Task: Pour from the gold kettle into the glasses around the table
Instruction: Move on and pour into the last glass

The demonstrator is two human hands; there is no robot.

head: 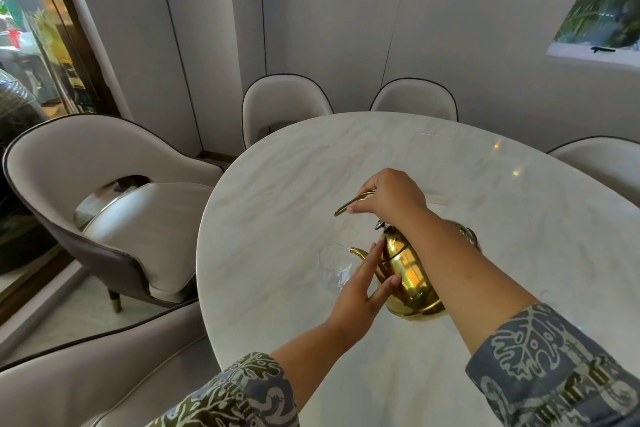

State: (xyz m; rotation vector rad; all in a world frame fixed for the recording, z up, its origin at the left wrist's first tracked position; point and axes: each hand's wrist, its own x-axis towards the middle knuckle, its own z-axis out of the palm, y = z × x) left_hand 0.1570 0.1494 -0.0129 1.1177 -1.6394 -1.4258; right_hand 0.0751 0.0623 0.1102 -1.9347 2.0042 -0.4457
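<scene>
The gold kettle (pixel 410 274) rests on the white marble table (pixel 450 166), tipped to the left, its curved spout over the rim of a clear glass (pixel 334 265). The glass stands upright just left of the kettle. My right hand (pixel 391 196) is closed around the kettle's thin gold handle above the lid. My left hand (pixel 365 282) lies flat against the kettle's left side and spout base, fingers spread and straight. Whether liquid is flowing cannot be seen.
Cream upholstered chairs ring the table: one at the left (pixel 114 191), two at the far side (pixel 284 104), one at the right edge (pixel 602 163), one near me (pixel 104 374). A second glass (pixel 550 298) shows faintly by my right forearm.
</scene>
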